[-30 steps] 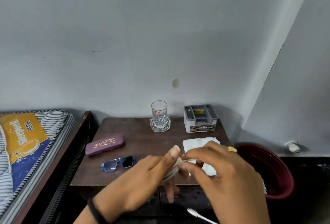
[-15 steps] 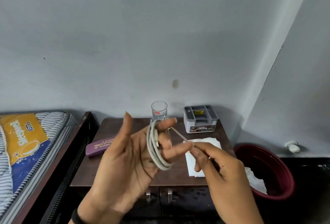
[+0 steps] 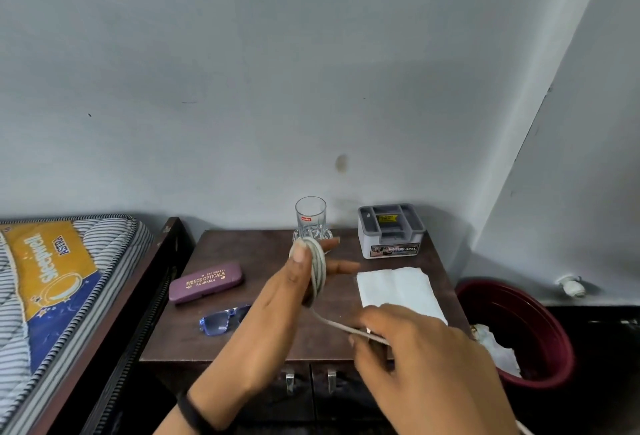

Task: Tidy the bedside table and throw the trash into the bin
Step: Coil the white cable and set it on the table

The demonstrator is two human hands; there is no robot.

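My left hand [image 3: 273,316] is raised over the bedside table [image 3: 242,341] with a grey-white cable [image 3: 318,270] coiled round its fingers, thumb pressed on the coil. My right hand [image 3: 422,362] pinches the cable's loose end, stretched from the coil down to the lower right. On the table lie a white tissue [image 3: 398,290], blue sunglasses [image 3: 221,320], a purple spectacle case [image 3: 206,282], a glass [image 3: 310,219] and a grey organiser box [image 3: 391,230]. The dark red bin [image 3: 540,341] stands on the floor to the right.
A bed with a striped mattress [image 3: 52,278] and dark frame borders the table on the left. The wall stands close behind. Crumpled white paper [image 3: 495,348] lies in the bin. Two drawer handles [image 3: 310,379] show on the table's front.
My left hand has turned its back to the camera and the coil has more turns. My right hand has swung from beside the coil down and to the right, drawing the cable end with it.
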